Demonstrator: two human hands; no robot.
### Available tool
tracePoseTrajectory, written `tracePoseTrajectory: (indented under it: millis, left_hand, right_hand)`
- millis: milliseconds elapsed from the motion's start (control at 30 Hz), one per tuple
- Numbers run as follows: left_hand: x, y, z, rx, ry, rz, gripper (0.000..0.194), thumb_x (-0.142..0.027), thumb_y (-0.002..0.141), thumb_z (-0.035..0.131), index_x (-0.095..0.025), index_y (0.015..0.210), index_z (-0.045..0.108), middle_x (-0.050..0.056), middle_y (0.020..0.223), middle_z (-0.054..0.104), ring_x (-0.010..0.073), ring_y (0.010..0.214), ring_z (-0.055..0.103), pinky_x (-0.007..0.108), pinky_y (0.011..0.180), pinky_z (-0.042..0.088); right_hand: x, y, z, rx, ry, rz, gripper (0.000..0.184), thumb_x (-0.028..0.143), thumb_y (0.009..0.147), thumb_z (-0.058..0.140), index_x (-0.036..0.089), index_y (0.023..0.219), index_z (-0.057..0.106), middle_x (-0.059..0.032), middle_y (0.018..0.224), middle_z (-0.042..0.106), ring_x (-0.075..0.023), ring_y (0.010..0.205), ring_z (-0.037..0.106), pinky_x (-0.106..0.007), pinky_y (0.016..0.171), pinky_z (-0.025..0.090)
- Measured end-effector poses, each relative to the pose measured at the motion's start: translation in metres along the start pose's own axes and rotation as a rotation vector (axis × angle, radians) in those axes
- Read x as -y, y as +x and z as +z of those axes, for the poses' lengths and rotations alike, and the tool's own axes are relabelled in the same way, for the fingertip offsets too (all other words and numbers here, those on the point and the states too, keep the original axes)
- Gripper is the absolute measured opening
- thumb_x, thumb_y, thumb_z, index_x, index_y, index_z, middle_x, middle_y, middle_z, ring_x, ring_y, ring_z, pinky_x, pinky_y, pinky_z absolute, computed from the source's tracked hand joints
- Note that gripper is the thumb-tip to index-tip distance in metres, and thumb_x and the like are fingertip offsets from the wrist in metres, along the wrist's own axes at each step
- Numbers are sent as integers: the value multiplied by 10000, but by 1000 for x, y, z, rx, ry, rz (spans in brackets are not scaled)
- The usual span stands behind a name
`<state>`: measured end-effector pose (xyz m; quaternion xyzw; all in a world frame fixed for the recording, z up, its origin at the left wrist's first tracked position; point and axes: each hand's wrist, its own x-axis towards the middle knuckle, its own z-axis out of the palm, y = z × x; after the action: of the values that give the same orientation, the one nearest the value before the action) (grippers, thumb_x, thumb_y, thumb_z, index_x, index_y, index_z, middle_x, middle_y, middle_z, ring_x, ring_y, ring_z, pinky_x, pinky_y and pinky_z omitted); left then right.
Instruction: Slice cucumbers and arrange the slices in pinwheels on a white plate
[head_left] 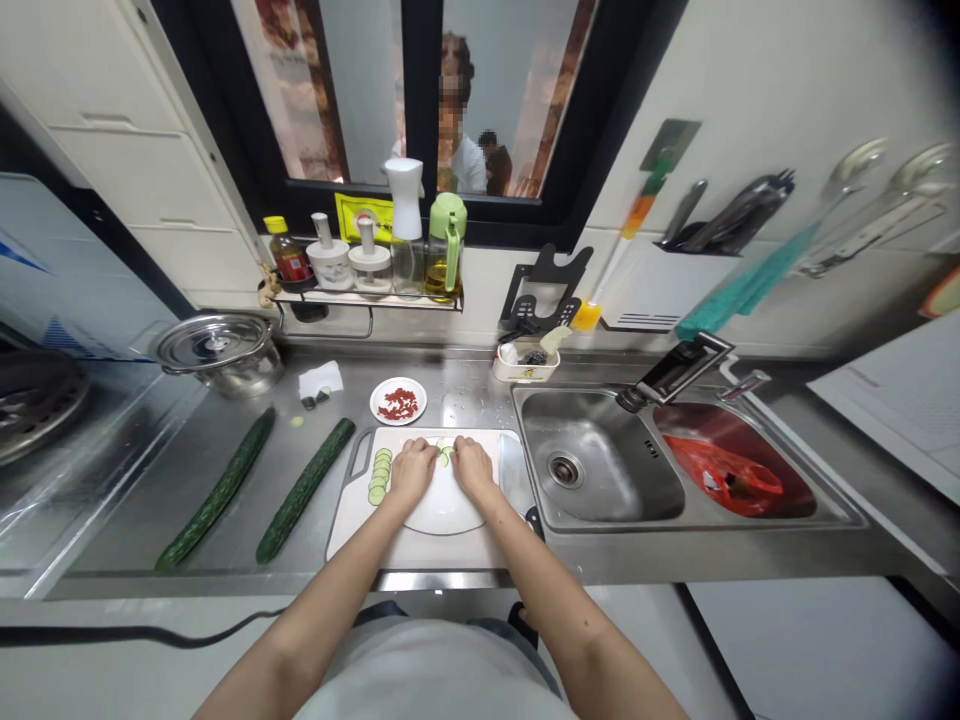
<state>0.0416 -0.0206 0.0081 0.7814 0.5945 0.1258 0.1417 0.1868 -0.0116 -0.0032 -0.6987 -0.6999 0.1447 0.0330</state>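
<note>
My left hand (411,469) and my right hand (473,467) meet over a white plate (444,512) that rests on a white cutting board (420,545). Both hands have their fingers curled around a small bunch of cucumber slices (445,451) held between them. A row of more cucumber slices (379,475) lies on the board just left of my left hand. Two whole cucumbers (307,488) (217,492) lie on the steel counter to the left.
A small plate of red pieces (398,401) stands behind the board. A steel pot (219,350) sits at the back left, a condiment rack (367,265) under the window. The sink (592,465) lies right, with a red bag (724,475) in its far basin.
</note>
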Motion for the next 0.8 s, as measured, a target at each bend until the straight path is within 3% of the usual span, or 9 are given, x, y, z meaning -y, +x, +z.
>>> tracePoseTrajectory:
  millis: [533, 800]
  left_hand:
    - [-4, -3, -4, 102, 153, 98, 278, -239, 937, 419, -258, 1055, 671, 84, 1048, 595, 231, 1035, 463, 324, 821, 404]
    - [-6, -3, -5, 130, 110, 43, 273, -228, 928, 423, -256, 1051, 664, 88, 1084, 599, 232, 1067, 448, 337, 868, 399]
  right_hand:
    - [0, -1, -1, -5, 8, -3, 220, 209, 955, 398, 154, 1088, 564, -113, 1064, 626, -182, 979, 556, -258, 778, 360]
    - [3, 0, -3, -7, 11, 22, 224, 252, 950, 424, 161, 1105, 558, -113, 1053, 623, -184, 970, 558, -266, 774, 367]
